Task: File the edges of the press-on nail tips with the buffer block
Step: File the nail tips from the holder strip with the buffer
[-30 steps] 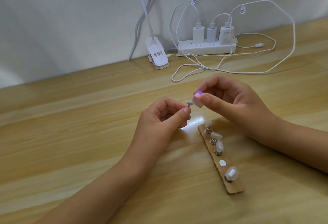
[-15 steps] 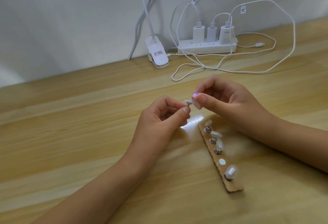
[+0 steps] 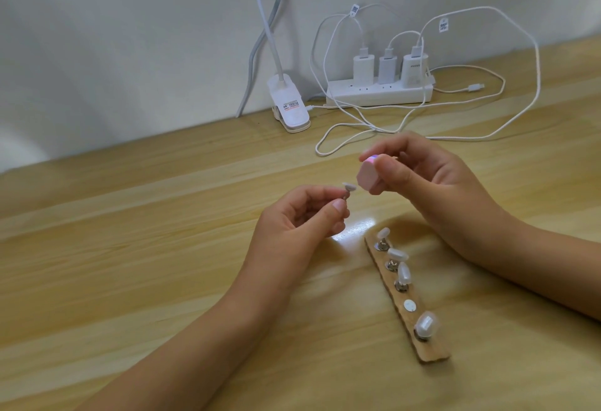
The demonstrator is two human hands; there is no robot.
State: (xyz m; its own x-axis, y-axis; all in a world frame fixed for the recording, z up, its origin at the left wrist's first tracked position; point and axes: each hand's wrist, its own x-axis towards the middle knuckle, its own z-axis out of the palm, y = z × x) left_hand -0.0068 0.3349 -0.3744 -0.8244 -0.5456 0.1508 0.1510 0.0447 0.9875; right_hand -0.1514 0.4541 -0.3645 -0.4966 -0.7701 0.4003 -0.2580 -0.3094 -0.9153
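Note:
My left hand [image 3: 297, 220] pinches the small metal stand of a white press-on nail tip [image 3: 121, 186], which points up above my fingers. My right hand [image 3: 419, 179] grips a pink buffer block [image 3: 465, 178] between thumb and fingers, just right of the tip with a small gap between them. A wooden strip holder [image 3: 432, 350] lies on the table below my right hand. It carries several more white nail tips [image 3: 426, 324] on metal stands and one bare round magnet spot [image 3: 409, 305].
At the wall stand a white power strip [image 3: 379, 95] with three chargers and looping white cables [image 3: 520, 108] that trail onto the wooden table [image 3: 130, 280]. A white clip lamp base [image 3: 61, 108] sits to the left of the strip.
The buffer block has come off the nail tip and turned, so more of its pink face shows. My left hand has lowered slightly with the tip still held.

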